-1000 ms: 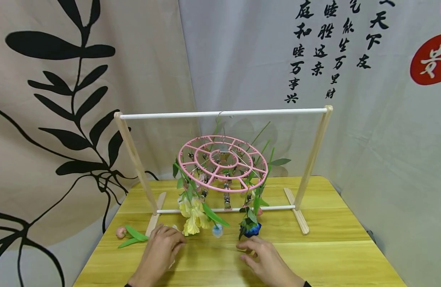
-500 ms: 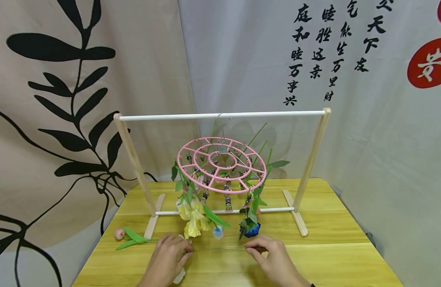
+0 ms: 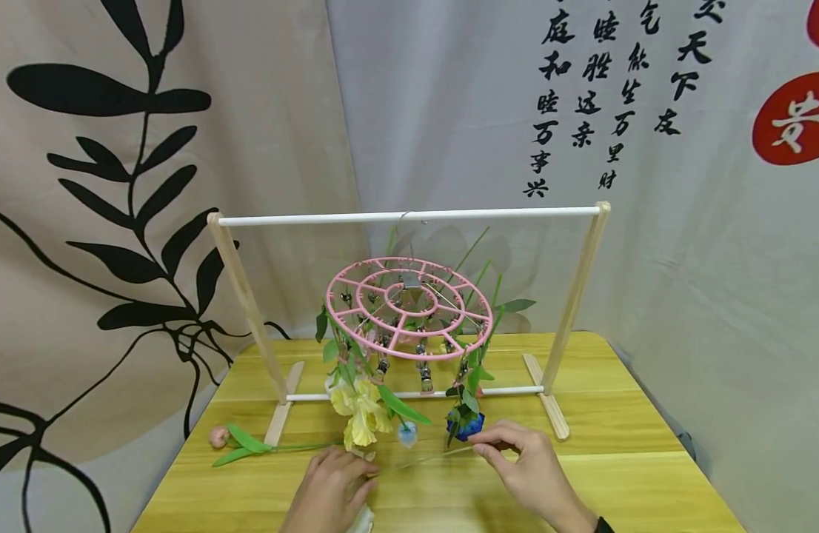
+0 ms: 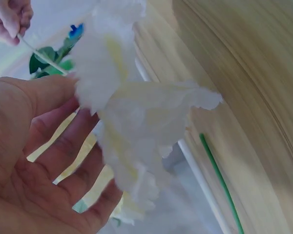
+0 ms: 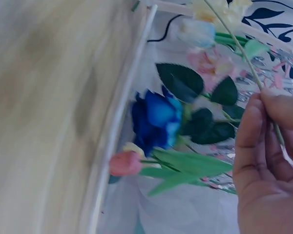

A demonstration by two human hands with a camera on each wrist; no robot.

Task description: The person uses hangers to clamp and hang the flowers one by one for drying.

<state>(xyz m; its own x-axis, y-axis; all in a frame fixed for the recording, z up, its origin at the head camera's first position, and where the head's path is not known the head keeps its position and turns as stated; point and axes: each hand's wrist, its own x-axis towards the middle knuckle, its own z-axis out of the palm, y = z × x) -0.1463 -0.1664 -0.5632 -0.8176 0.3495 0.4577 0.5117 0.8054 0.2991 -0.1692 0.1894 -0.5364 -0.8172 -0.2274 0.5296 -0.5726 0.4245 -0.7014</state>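
My left hand (image 3: 332, 488) pinches an artificial white flower (image 4: 132, 107) just behind its bloom, between thumb and forefinger; the other fingers spread loosely below the petals. From there the thin pale-green stem (image 3: 436, 457) runs to the right, and my right hand (image 3: 532, 466) pinches its far end between thumb and fingertips. Most of the bloom is hidden under the left hand in the head view. A round pink clip hanger (image 3: 409, 357) hangs just beyond both hands, with a yellow flower (image 3: 364, 411) and a blue rose (image 5: 158, 117) hanging head-down from it.
The hanger hooks onto the white top bar (image 3: 503, 213) of a wooden-legged rack. A pink flower (image 3: 219, 437) with green leaves lies at the table's left, its stem reaching toward the left hand. A small pale-blue flower (image 3: 407, 434) hangs between the yellow flower and rose.
Both hands have moved right. The right hand has closed on the stem end, and the white flower has come along with the left hand. The pink flower on the table stays put.
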